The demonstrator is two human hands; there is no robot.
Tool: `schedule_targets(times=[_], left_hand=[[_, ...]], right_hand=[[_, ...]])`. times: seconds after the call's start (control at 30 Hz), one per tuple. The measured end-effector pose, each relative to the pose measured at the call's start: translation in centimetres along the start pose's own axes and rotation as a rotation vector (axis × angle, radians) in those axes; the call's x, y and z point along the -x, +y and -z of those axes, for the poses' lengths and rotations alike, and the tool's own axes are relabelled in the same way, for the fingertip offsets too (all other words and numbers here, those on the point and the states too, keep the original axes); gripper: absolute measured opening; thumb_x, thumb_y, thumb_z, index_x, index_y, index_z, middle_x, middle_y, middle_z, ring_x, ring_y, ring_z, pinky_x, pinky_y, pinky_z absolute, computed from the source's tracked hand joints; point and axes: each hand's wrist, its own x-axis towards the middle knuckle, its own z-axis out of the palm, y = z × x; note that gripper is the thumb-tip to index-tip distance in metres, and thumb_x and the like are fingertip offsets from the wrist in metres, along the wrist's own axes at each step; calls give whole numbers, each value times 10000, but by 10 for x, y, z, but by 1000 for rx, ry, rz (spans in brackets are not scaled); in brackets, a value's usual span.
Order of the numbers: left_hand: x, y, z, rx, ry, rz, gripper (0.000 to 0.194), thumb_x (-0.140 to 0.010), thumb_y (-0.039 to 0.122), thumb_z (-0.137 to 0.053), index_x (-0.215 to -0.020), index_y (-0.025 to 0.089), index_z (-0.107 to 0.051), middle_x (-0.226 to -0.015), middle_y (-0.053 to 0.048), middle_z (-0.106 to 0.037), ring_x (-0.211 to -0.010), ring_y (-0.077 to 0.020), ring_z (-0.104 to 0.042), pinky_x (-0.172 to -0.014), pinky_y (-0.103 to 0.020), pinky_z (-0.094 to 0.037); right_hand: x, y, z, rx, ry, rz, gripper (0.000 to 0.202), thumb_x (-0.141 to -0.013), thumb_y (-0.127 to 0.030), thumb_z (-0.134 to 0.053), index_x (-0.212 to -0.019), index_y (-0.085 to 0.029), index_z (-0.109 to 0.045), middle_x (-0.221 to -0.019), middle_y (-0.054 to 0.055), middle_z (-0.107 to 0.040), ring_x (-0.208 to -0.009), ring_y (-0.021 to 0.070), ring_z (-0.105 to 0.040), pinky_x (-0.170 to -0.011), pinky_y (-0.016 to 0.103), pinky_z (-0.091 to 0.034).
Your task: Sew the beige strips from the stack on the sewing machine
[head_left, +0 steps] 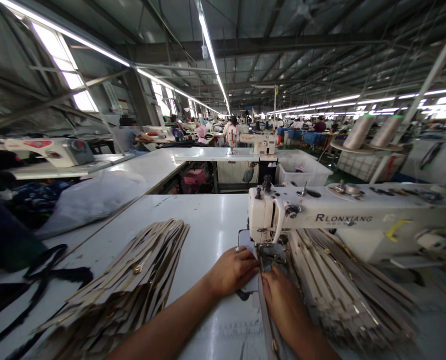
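Spread under everything, as support for work and arms alike, a broad, smooth white table (207, 215). Set across its right side, a long white metal sewing machine with dark lettering (343, 212), its working end toward the middle, probably to have it in front of both hands. To the left of this end, well apart, a large fanned pile of beige cloth strips with gold-coloured lines (132, 285); to the right, reaching out from under the machine's arm, a second fanned pile of similar beige strips (339, 285). Both laid lengthwise within reach, perhaps for easy handling. Between the piles, a single narrow beige cloth strip (269, 327), running up to the working end, kept nearly straight, seemingly for good alignment. Along its right side, the right hand (285, 300), fingers close together, likely for guiding; cannot tell whether pinching or only pressing. At its left side, the left hand (235, 270), fingers bent and narrow, perhaps for steadying; again, cannot tell about a firm grip. Smallest, on a left finger, a shiny ring (237, 249).
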Motion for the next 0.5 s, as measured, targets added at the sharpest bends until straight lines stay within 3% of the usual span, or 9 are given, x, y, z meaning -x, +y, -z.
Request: schedule_targets(times=[0.2, 0.5], left_hand=[[0, 1, -1, -30, 34, 19, 291, -986, 268, -414, -1016, 167, -685, -863, -89, -631, -841, -209, -590, -777, -330, -486], [1, -2, -4, -29, 30, 40, 275, -981, 249, -424, -1020, 175, -686, -877, -84, -619, -847, -209, -576, -776, -326, -489]], right_hand=[[-17, -2, 2, 49, -5, -20, 307, -935, -89, -400, -937, -178, -694, -940, 59, -685, -890, 182, -650, -770, 255, -454], [-17, -4, -3, 70, 78, -34, 283, -950, -149, -412, -1045, -190, -675, -933, 66, -684, -919, 189, -649, -772, 260, -445]])
